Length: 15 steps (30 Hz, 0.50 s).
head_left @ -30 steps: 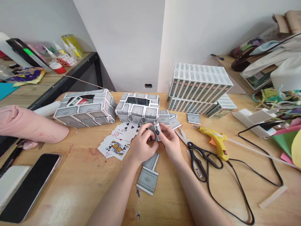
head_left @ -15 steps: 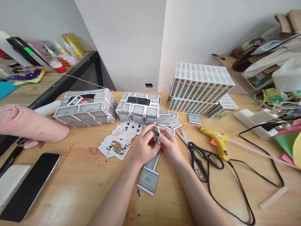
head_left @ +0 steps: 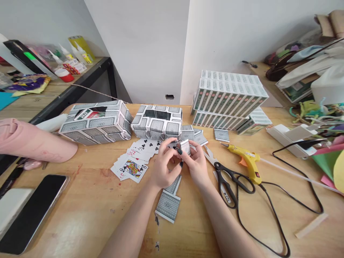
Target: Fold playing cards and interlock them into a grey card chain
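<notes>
A small folded grey-backed card piece [head_left: 185, 147] is pinched between the thumb and fingers of my right hand [head_left: 195, 163]. My left hand [head_left: 167, 166] is beside it, its thumb apart from its curled fingers and its fingertips near the piece's left edge. Behind my hands stands a box covered in folded cards [head_left: 157, 123] with a dark slot on top. Fanned playing cards [head_left: 135, 168] lie face up to the left. Folded cards [head_left: 168, 205] lie just below my hands, and more [head_left: 188, 133] lie behind them.
Black-handled scissors [head_left: 227, 179] and a corded yellow glue gun [head_left: 248, 159] lie at right. Stacked card decks [head_left: 228, 96] stand behind. A second card-covered box [head_left: 96, 125], pink roll [head_left: 34, 139] and phone [head_left: 33, 211] are at left.
The folded piece has turned so that its flat patterned face shows. My left thumb has moved down, away from the fingers, and the left hand has opened somewhat. The view has shifted slightly.
</notes>
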Each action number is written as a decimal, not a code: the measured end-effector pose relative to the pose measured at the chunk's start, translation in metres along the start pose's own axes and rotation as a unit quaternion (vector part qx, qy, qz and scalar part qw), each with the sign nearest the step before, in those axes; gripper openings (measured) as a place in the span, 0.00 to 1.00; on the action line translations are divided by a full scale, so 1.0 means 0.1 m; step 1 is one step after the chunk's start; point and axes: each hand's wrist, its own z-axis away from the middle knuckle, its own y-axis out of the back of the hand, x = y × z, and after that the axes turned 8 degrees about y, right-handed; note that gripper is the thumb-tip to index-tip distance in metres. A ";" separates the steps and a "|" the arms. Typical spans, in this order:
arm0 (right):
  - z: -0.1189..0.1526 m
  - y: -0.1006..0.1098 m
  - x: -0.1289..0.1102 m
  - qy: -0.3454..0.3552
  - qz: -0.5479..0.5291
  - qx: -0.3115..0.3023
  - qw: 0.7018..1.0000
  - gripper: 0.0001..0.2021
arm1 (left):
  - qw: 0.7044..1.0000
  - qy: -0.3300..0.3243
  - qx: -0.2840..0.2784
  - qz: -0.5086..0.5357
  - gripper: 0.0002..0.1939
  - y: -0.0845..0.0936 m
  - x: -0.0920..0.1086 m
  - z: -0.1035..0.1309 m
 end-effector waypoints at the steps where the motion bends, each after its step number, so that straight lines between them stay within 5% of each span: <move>1: 0.00 0.00 0.00 0.009 0.006 0.003 1.000 0.22 | 0.999 0.018 0.012 0.033 0.04 0.01 -0.02 0.00; 7: 0.03 0.00 0.00 0.053 0.078 -0.018 0.995 0.25 | 0.975 0.140 0.012 0.171 0.12 0.00 -0.12 -0.06; 15: 0.00 0.01 -0.03 0.050 0.069 -0.078 0.993 0.23 | 0.966 0.127 0.049 0.221 0.10 -0.02 -0.07 -0.05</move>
